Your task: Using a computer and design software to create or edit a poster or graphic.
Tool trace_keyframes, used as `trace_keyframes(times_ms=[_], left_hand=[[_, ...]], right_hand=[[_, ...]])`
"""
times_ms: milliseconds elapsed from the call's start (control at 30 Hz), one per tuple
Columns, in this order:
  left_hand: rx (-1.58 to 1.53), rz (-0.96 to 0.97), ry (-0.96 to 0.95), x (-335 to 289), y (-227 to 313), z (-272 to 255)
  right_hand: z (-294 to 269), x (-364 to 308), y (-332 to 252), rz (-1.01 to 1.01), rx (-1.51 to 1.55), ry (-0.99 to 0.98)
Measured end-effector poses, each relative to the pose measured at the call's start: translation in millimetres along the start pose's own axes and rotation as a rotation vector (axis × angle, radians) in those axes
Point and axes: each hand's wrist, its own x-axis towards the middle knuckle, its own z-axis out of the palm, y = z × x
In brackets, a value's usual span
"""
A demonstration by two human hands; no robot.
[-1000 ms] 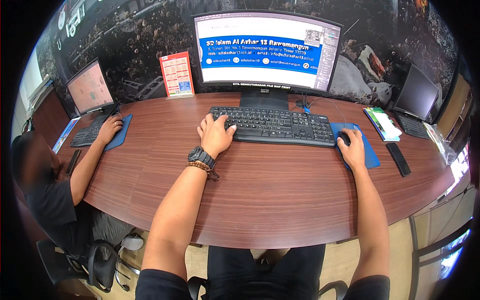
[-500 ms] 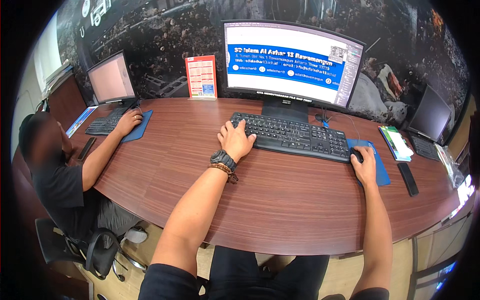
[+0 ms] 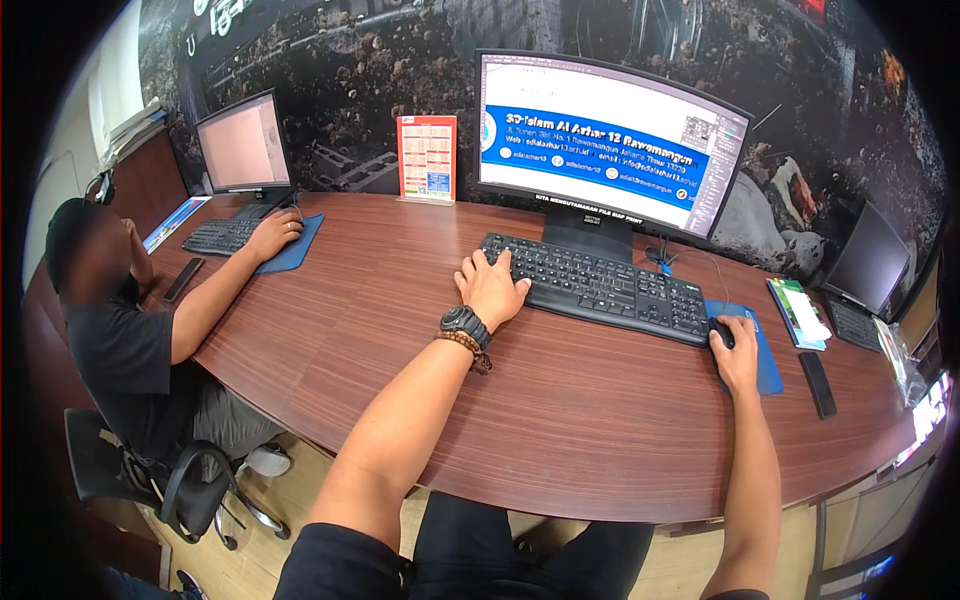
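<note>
Red-brown wood grain covers the long counter (image 3: 350, 350). At its far left a co-worker (image 3: 120, 350) in a dark cap and shirt sits on a black office chair (image 3: 190, 490), with a dark phone (image 3: 183, 280) near the elbow. Beyond stand a slim monitor (image 3: 243, 143) and a small keyboard (image 3: 220, 236); the co-worker's hand (image 3: 272, 236) rests at a blue pad (image 3: 292, 256), though whether a mouse lies beneath it is hard to make out. Next comes an upright red-and-white calendar (image 3: 427, 160). The person's left hand (image 3: 492, 288), below a black watch (image 3: 465, 322) and brown beads (image 3: 462, 343), lies over the left end of the black keyboard (image 3: 600, 283), its grip loose and fingers spread on the keys. Behind the keyboard, a large curved monitor (image 3: 610, 140) shows a blue-banded layout. Just beside the keyboard's right end, the right hand (image 3: 737, 350) has its grip curled around the black mouse (image 3: 721, 333), on a blue mat (image 3: 768, 370). Farther right lie a black handset (image 3: 817, 385), booklets (image 3: 798, 313) and a dark-screened display (image 3: 868, 258).
</note>
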Motion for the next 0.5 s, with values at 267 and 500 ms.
trace_keyframes(times_ms=[267, 500], left_hand=[[-0.002, -0.003, -0.019, -0.4, 0.7, -1.8], [-0.038, -0.005, -0.025, 0.5, 0.3, -1.9]], right_hand=[[-0.3, 1.3, 1.2, -0.016, -0.004, -0.021], [0.1, 1.4, 3.3, -0.011, -0.011, -0.016]])
